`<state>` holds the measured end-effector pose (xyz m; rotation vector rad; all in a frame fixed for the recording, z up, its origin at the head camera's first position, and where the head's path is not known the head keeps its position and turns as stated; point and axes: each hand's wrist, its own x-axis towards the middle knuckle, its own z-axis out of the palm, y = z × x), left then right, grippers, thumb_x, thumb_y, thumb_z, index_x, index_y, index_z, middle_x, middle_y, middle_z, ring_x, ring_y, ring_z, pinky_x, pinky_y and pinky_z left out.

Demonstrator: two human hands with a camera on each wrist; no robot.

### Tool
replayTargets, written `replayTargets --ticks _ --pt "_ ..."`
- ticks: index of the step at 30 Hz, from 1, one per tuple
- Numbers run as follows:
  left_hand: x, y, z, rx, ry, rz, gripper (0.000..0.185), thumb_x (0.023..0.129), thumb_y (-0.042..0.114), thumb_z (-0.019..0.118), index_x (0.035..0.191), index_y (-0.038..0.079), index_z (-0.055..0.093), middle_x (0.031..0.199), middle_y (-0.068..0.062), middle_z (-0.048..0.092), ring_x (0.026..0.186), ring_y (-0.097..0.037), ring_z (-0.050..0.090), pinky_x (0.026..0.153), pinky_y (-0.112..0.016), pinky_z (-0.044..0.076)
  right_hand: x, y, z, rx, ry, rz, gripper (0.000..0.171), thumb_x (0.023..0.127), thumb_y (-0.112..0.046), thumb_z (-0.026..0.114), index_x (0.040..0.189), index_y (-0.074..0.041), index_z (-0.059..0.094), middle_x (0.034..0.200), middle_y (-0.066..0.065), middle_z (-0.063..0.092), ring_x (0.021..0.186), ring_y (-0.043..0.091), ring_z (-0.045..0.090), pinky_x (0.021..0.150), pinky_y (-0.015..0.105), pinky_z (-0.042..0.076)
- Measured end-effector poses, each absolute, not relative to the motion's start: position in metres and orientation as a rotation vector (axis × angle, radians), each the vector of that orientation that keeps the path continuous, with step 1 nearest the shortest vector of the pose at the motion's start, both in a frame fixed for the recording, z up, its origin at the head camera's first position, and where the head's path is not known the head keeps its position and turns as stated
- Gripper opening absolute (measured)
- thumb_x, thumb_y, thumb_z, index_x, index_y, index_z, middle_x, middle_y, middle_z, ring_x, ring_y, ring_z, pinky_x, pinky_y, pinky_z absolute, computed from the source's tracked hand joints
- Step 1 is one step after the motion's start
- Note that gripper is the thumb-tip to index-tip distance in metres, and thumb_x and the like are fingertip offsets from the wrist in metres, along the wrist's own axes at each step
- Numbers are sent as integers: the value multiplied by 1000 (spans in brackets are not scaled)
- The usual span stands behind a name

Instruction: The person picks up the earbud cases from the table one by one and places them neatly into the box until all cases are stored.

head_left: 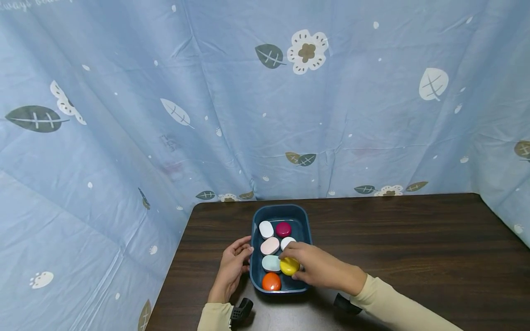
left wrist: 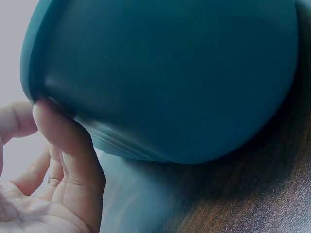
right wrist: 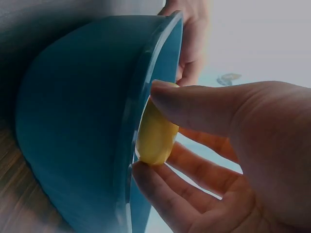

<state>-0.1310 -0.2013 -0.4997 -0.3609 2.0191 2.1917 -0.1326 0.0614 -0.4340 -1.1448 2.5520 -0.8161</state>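
Note:
My right hand (head_left: 320,266) pinches a glossy yellow soap bar (head_left: 289,266) between thumb and fingertips, at the near right part of a dark blue plastic bin (head_left: 307,227). In the right wrist view, the yellow soap bar (right wrist: 158,136) is on edge beside the bin's rim. At the bin's left wall, my left hand (head_left: 232,266) rests with thumb and index finger touching its outside. Inside the bin lie a white oval bar (head_left: 266,230), a crimson round one (head_left: 283,229), a pale pink one (head_left: 270,246), a pale green one (head_left: 271,264) and an orange one (head_left: 271,282). My right hand partly hides another white bar (head_left: 288,242).
The bin stands on a dark wood-grain table (head_left: 393,243), near its left side. A light blue curtain (head_left: 343,105) with leaf and flower prints hangs behind the table and along its left. Black straps (head_left: 242,309) sit on both wrists.

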Motion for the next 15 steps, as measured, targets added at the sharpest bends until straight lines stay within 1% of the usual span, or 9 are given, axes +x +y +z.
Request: replayTargets --ticks 8,15 --pt "-131 -201 -500 -356 2024 2192 44 103 7 62 145 -2 57 104 -6 59 81 -18 56 62 -25 56 -131 61 -434 -1153 2531 -792 41 87 -6 86 126 -9 73 124 2 68 106 14 64 96 32 59" --pt "-131 -201 -500 -351 2033 2191 44 103 7 62 146 -2 56 104 -6 60 81 -18 55 62 -25 56 -131 58 -435 -1140 2523 -762 42 87 -6 86 127 -9 73 123 1 69 105 12 64 96 32 59"
